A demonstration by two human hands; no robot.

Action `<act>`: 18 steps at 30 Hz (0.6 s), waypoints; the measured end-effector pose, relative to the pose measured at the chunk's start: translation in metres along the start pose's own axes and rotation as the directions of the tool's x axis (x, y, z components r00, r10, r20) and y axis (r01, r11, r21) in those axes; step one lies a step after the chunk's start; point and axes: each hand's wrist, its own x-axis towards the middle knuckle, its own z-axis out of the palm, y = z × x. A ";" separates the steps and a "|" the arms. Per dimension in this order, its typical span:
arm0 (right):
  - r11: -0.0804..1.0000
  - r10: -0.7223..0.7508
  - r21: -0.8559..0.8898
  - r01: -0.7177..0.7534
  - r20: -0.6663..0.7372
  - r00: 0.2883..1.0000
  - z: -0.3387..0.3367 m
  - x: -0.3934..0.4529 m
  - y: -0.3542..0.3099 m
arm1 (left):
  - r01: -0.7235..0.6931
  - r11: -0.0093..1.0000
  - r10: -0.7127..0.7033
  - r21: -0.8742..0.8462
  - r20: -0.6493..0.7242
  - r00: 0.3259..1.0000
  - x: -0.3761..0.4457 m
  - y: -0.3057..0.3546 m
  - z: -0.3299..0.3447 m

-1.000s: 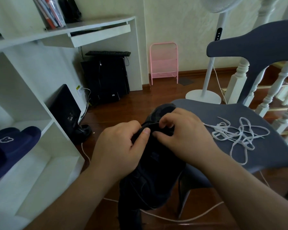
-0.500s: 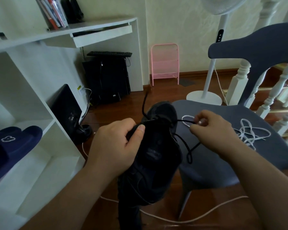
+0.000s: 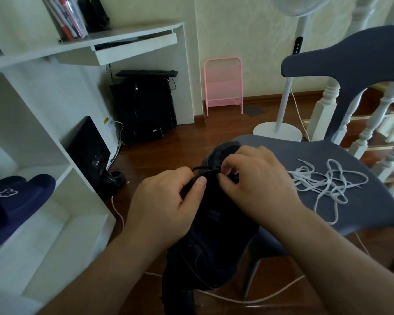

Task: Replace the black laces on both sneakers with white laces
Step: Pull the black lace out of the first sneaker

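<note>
Gripping a black sneaker in mid-air at the centre of the view, the left hand is closed around its left side, thumb pressed on the upper. A strand of black lace near the toe end is pinched by the fingertips of the right hand. White laces are seen lying loose in a tangle on the grey chair seat, to the right of the sneaker.
</note>
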 end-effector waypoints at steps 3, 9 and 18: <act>0.999 -0.006 -0.043 0.007 0.013 1.000 0.000 0.000 -0.002 | 0.007 1.000 -0.007 -0.003 0.006 1.000 -0.001 0.000 0.000; 0.974 0.155 0.163 -0.159 0.038 0.987 -0.006 0.006 0.019 | 0.072 0.997 -0.072 -0.002 -0.037 0.997 0.005 -0.010 -0.008; 0.935 0.351 -0.031 -0.353 0.214 0.911 -0.010 -0.001 0.043 | 0.140 0.990 -0.137 0.017 -0.118 0.983 0.009 -0.025 -0.017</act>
